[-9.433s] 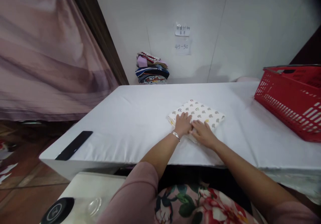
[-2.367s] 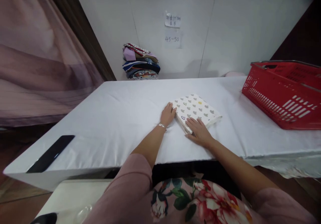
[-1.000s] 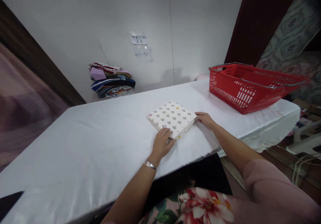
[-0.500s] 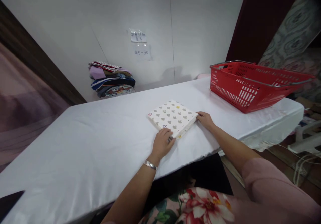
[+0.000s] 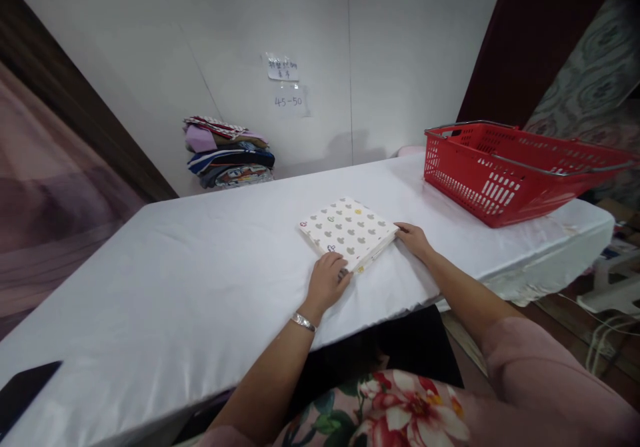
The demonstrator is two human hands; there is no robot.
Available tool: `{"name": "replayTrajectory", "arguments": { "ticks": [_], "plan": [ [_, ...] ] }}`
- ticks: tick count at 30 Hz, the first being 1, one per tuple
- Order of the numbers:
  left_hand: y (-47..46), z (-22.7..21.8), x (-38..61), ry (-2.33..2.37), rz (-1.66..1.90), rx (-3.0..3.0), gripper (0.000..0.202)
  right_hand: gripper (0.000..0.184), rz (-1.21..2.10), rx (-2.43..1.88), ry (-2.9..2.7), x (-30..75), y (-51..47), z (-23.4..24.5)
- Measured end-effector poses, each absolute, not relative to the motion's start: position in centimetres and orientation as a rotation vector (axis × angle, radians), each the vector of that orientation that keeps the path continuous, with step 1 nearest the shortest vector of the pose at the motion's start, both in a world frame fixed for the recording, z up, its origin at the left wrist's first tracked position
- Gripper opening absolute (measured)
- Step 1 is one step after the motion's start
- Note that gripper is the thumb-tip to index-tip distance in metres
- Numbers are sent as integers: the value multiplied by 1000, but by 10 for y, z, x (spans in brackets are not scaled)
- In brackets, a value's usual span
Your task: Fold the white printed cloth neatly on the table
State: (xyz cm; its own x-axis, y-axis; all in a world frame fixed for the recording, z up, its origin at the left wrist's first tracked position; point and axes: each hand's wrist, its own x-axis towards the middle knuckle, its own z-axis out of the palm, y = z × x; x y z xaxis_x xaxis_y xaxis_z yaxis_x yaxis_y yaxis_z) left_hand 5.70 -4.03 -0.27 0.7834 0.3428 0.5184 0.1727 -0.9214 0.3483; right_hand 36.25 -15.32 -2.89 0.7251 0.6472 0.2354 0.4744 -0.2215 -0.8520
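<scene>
A folded white cloth (image 5: 350,228) with a grey mouse-head print and a few coloured motifs lies flat on the white-covered table (image 5: 215,267). My left hand (image 5: 327,279), with a silver bangle at the wrist, grips its near corner, fingers on top and thumb at the side. At the right corner, my right hand (image 5: 412,239) pinches the layered edge. The undersides of the folds are hidden.
A red plastic basket (image 5: 510,180) with metal handles stands on the table's right end. Folded fabrics (image 5: 230,153) are stacked at the back left by the wall. Paper notes (image 5: 290,100) hang on the wall. A dark flat object (image 5: 27,393) lies at the near left.
The view has shifted slightly, so the table, basket and stack appear a little further right. Both hands keep the same hold on the cloth, which looks nearly unmoved.
</scene>
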Motion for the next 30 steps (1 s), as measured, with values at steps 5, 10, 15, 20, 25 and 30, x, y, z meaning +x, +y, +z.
{"name": "replayTrajectory", "arguments": {
  "ticks": [5,10,15,20,25,30],
  "plan": [
    [-42,-3,56,415,928,2701,22,41,5,-1988,-1008,347,-152,-21],
    [-46,0,55,365,875,2716,25,46,-301,-1965,-1434,312,-143,-6],
    [-48,-1,56,377,806,2698,22,44,-251,-2171,-1668,296,-133,-15],
    [-47,-4,57,365,804,2689,21,46,-302,-2238,-1682,297,-133,-27],
    [-45,-5,59,347,824,2702,21,47,-296,-2291,-1684,298,-133,-23],
    [-44,-6,59,266,847,2683,24,46,-225,-2342,-1688,300,-131,-17]
  ]
}}
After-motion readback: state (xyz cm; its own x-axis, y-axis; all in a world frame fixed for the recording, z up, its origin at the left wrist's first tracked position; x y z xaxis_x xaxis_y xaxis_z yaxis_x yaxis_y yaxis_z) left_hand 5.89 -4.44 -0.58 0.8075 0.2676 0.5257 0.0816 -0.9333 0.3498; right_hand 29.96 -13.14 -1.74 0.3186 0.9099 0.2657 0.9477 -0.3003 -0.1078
